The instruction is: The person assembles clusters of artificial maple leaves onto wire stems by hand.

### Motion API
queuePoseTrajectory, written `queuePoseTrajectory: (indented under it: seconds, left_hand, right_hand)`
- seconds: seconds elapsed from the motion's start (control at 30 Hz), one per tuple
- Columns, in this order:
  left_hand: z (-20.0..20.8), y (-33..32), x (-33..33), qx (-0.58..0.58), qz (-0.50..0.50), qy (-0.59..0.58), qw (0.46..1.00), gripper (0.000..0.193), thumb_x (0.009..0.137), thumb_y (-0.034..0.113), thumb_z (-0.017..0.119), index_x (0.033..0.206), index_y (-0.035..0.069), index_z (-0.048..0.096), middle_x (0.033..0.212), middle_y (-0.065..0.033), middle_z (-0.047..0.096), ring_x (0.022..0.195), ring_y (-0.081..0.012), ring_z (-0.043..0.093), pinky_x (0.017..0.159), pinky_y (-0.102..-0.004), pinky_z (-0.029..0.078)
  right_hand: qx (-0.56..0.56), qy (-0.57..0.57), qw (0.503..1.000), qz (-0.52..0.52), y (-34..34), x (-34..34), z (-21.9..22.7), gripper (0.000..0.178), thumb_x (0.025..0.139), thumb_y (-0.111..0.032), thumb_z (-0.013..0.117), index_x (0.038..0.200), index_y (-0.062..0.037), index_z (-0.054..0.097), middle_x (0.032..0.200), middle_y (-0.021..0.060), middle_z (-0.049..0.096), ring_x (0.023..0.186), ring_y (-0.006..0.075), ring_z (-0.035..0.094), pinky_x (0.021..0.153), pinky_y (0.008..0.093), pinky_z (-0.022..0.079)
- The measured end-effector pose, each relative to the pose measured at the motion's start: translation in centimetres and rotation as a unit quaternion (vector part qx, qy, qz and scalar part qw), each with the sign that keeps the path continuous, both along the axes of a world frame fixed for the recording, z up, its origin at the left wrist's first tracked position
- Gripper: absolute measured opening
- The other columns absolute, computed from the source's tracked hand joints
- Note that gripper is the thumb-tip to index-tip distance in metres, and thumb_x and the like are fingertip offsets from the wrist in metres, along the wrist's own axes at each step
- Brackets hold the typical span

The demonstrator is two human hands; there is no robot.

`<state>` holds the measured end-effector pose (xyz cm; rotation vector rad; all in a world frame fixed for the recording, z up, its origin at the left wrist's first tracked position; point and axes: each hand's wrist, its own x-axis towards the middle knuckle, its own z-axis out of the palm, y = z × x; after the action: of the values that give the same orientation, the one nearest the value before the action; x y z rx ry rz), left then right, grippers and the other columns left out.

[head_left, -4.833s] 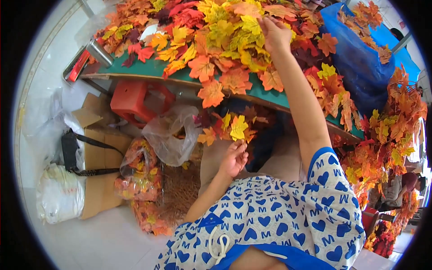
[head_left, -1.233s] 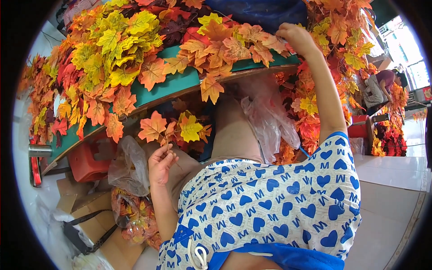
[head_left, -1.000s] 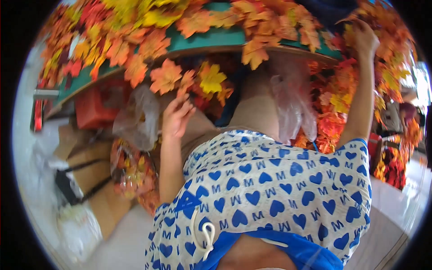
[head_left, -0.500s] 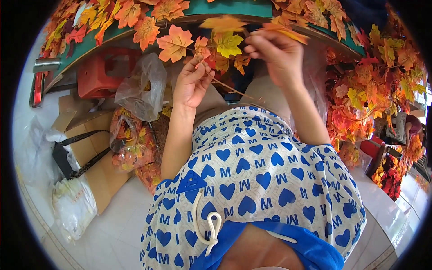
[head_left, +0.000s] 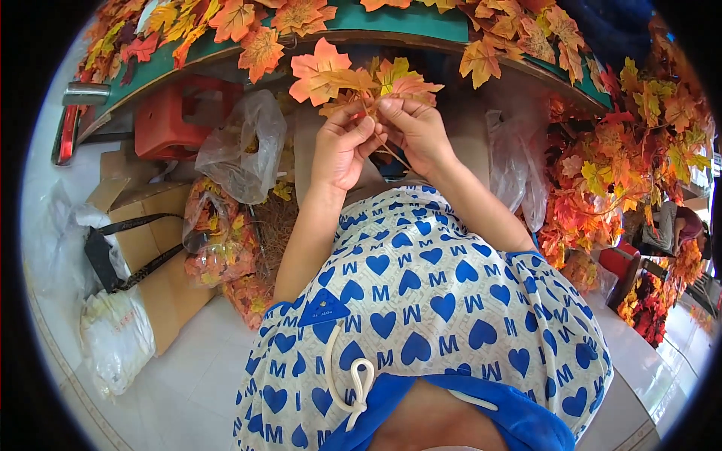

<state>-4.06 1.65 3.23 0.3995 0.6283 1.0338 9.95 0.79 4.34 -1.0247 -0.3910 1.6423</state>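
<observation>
Both hands meet over my lap, just short of the table edge. My left hand (head_left: 344, 146) pinches the thin brown stem of an artificial maple leaf spray (head_left: 323, 73). Its leaves, orange, peach and yellow-green, fan out beyond my fingertips. Close against it, my right hand (head_left: 418, 129) is closed, thumb and forefinger pressed together at the base of the leaves where they join the stem. The lower stem (head_left: 395, 155) slants out below my fingers toward my lap. The exact joint is hidden by my fingertips.
Loose artificial leaves (head_left: 301, 16) lie along the green tabletop (head_left: 376, 22). At left are a red plastic stool (head_left: 154, 124), a clear plastic bag (head_left: 241, 150), a cardboard box (head_left: 169, 301) and bagged leaves (head_left: 222, 248). Leaf garlands (head_left: 587, 180) hang in a mass on the right.
My right hand has come down and left, bringing an orange leaf from beside the spray to the stem at my left hand. My left hand has shifted slightly right.
</observation>
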Motion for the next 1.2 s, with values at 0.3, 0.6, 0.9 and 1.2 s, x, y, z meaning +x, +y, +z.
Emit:
queuePoseTrajectory:
  seconds: [0.3,0.6,0.9,1.2]
  left_hand:
    - [0.6,0.1,0.9,0.012,0.024,0.038,0.999,0.028,0.083,-0.001,0.061,0.111,0.000,0.057,0.085,-0.0059,0.061,0.076,-0.0144,0.063,0.069,-0.0276,0.057]
    - [0.3,0.2,1.0,0.014,0.004,0.043,0.999,0.029,0.085,0.001,0.060,0.114,0.001,0.056,0.094,-0.0082,0.064,0.079,-0.0151,0.064,0.070,-0.0268,0.057]
    - [0.1,-0.1,1.4,-0.002,0.046,0.073,0.996,0.029,0.083,-0.001,0.062,0.111,0.000,0.058,0.083,-0.0039,0.061,0.073,-0.0130,0.062,0.068,-0.0264,0.057]
    - [-1.0,0.1,1.5,0.013,0.038,0.067,0.997,0.032,0.081,-0.005,0.062,0.112,0.000,0.059,0.079,-0.0008,0.057,0.069,-0.0119,0.061,0.063,-0.0253,0.056]
  right_hand:
    - [-0.005,0.104,0.994,0.016,0.1,0.3,-0.8,0.014,0.090,-0.015,0.057,0.092,-0.0019,0.061,0.080,0.0021,0.062,0.064,0.0066,0.057,0.057,0.0182,0.048]
    - [-0.009,0.132,0.991,0.008,0.1,0.5,-1.3,0.014,0.091,-0.016,0.056,0.091,-0.0026,0.061,0.079,0.0015,0.061,0.065,0.0073,0.056,0.059,0.0192,0.048]
    - [0.011,0.115,0.993,-0.006,-0.5,-0.1,-1.6,0.012,0.091,-0.014,0.056,0.090,-0.0025,0.060,0.080,0.0017,0.061,0.068,0.0074,0.055,0.063,0.0203,0.047]
    - [0.022,0.020,0.999,0.043,-0.6,0.6,-2.2,0.014,0.090,-0.015,0.058,0.088,-0.0015,0.061,0.080,0.0011,0.060,0.068,0.0075,0.055,0.064,0.0210,0.048]
